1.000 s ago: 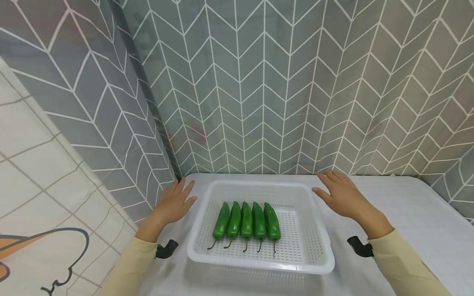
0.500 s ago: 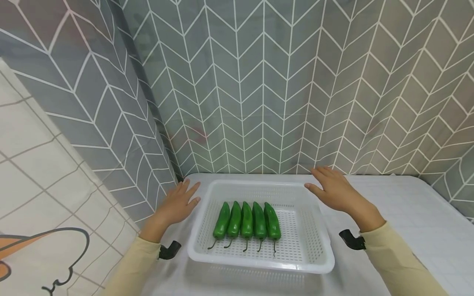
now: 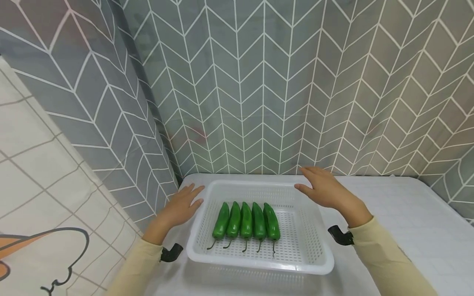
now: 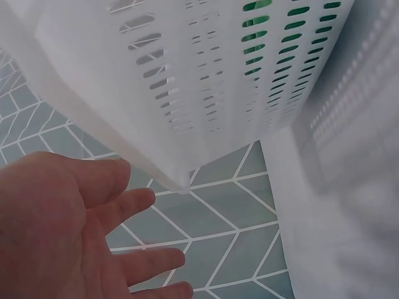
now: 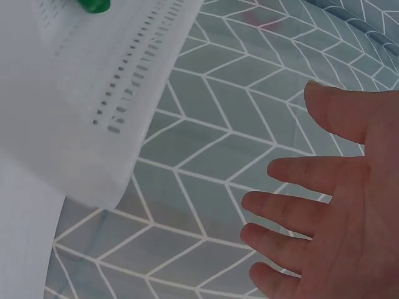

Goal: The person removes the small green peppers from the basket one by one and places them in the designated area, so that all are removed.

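Note:
A white slotted plastic basket (image 3: 296, 263) stands on the table with several green chili peppers (image 3: 246, 221) lying side by side in it, stems toward the front. My left hand (image 3: 177, 210) is just off the basket's left side, fingers extended and holding nothing; in the left wrist view its thumb and fingers (image 4: 149, 265) spread close to the basket rim. Over the far right corner of the basket hovers my right hand (image 3: 326, 190), thumb apart from the straight fingers. The right wrist view shows its bare palm (image 5: 349, 218), with a gap between it and the basket.
The white-covered table (image 3: 403, 213) stretches out to the right. Behind it hangs a grey curtain (image 3: 259, 102) with a white chevron pattern, which also runs down the left side. A white checked sheet (image 3: 48, 172) with a cartoon print lies at the left. Each wrist carries a black mount.
My right hand has moved left, from beside the basket to over its far right corner. The left hand has shifted slightly right, closer to the rim. The peppers have stayed in place.

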The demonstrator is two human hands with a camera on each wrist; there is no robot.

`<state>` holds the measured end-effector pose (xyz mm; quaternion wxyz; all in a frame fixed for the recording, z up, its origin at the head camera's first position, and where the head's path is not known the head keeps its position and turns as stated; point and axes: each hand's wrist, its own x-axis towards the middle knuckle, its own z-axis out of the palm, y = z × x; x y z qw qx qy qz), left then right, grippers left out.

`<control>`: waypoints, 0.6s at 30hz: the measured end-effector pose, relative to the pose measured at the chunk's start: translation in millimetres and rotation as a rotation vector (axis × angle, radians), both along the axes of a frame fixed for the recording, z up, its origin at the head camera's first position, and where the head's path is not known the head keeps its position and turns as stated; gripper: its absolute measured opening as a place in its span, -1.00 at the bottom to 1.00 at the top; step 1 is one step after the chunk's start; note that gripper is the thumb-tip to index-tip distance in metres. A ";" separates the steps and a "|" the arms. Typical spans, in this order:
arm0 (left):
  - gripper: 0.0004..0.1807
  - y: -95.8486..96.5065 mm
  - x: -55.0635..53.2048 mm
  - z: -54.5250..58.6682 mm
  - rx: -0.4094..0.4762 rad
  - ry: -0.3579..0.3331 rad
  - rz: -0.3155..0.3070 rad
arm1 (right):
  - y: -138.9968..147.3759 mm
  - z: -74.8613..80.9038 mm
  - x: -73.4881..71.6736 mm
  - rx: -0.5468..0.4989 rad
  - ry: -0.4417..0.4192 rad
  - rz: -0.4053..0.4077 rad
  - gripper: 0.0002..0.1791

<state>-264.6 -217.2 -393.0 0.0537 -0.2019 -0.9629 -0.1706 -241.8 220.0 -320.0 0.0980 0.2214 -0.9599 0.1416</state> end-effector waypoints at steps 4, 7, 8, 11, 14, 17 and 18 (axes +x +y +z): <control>-0.49 1.8 -0.1 -0.7 0.011 0.002 -0.015 | -5.7 0.8 -2.7 0.004 0.011 0.018 -0.34; -0.49 3.0 -0.2 -1.8 0.026 -0.017 -0.026 | -9.2 0.2 -4.1 0.006 0.008 0.026 -0.35; -0.49 3.3 0.0 -2.0 0.031 -0.025 -0.029 | -10.3 0.0 -4.8 0.003 0.006 0.029 -0.35; -0.49 3.5 0.9 -2.8 0.050 -0.041 -0.036 | -13.9 -0.8 -7.0 -0.015 -0.014 0.031 -0.36; -0.50 2.7 1.5 -4.2 0.062 -0.047 -0.041 | -17.7 -2.2 -10.1 -0.034 -0.040 0.043 -0.37; -0.50 1.5 1.3 -6.0 0.072 -0.043 -0.051 | -21.3 -4.3 -13.1 -0.040 -0.064 0.056 -0.38; -0.51 1.5 1.2 -6.5 0.077 -0.042 -0.056 | -22.1 -4.9 -13.9 -0.039 -0.067 0.059 -0.38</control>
